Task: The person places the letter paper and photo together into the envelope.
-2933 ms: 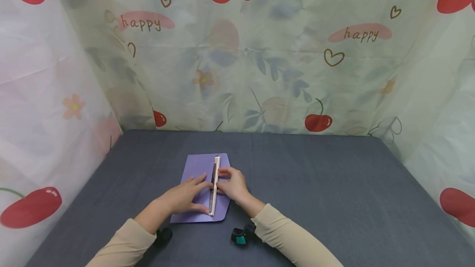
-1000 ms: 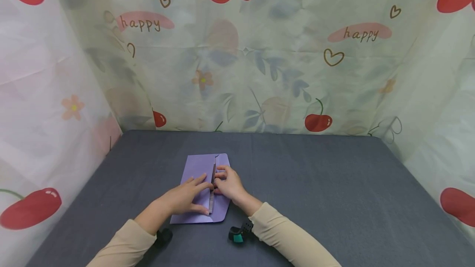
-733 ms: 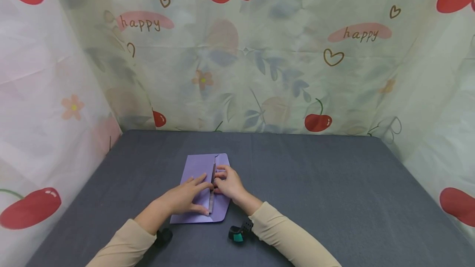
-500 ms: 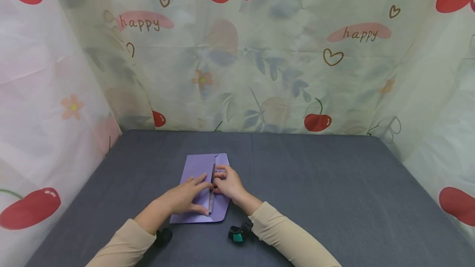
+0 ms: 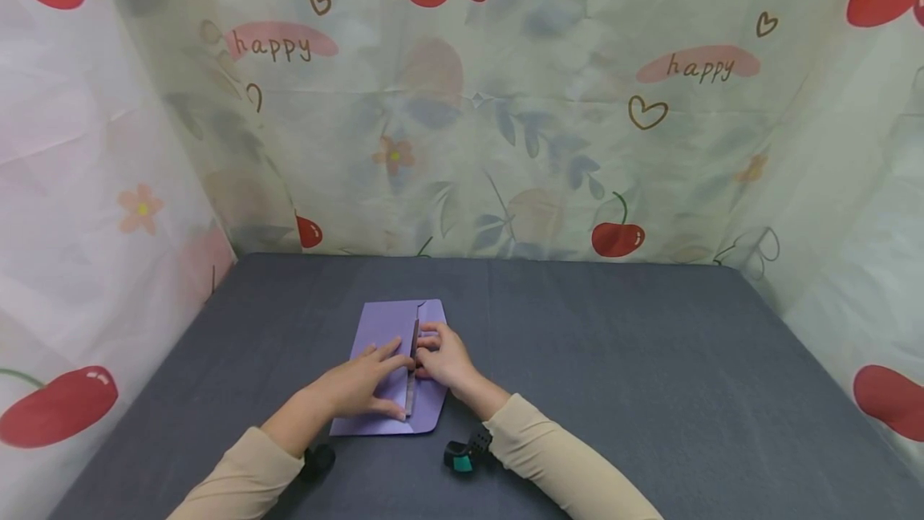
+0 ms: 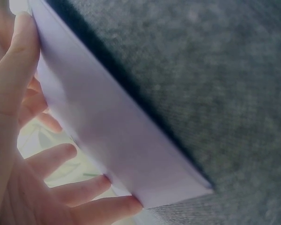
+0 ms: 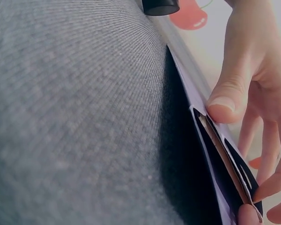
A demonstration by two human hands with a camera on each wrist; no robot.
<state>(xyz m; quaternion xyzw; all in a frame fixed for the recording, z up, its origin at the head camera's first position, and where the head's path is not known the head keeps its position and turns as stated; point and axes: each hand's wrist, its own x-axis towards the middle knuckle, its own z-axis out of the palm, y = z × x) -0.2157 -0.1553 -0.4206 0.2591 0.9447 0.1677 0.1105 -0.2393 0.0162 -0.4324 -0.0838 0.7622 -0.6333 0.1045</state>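
Observation:
A purple envelope (image 5: 384,318) lies on the dark grey table, its flap (image 5: 431,412) unfolded to the right. Through its mouth shows the edge of a thin, dark-and-pale insert (image 5: 411,396); its kind is unclear. My left hand (image 5: 361,382) rests with spread fingers on the envelope's body, the thumb near the mouth's front end. My right hand (image 5: 447,359) is over the flap, bent fingers at the mouth. In the right wrist view a right fingertip (image 7: 247,215) touches the insert's edge; whether it pinches or only presses is unclear. The left thumb (image 7: 222,107) lies beside the mouth.
A black strap with a teal patch (image 5: 463,464) is below the right wrist, and a dark rounded device (image 5: 318,462) is beside the left sleeve. Printed curtains (image 5: 476,135) enclose the table (image 5: 613,375) at the back and both sides.
About three seconds ago a white-edged strip stuck out of the mouth over the flap; it has moved left into the envelope with the right fingers following. Over the last second both hands stay nearly still.

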